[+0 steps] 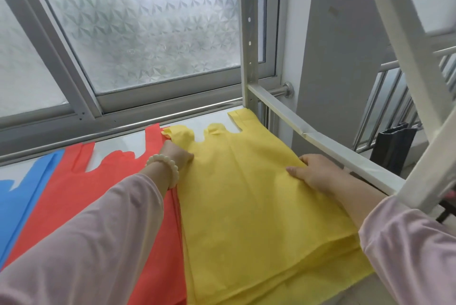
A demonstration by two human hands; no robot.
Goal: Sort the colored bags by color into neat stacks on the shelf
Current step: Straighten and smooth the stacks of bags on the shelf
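A stack of yellow bags [251, 201] lies flat on the white shelf [118, 143], at its right end. Beside it on the left lies a stack of red-orange bags [98, 191], and a stack of blue bags [17, 196] lies at the far left. My left hand [176, 155] presses on the left edge of the yellow stack near its handles, fingers fairly flat; a bead bracelet is on that wrist. My right hand [313, 171] rests flat on the right side of the yellow stack, fingers straight.
A white perforated shelf upright [248, 33] stands at the back right corner, with a taped side rail [320, 143] along the right edge. A frosted window [138, 23] is behind the shelf. A white slanted frame bar [419, 58] crosses the right. A dark object [389, 146] stands beyond the rail.
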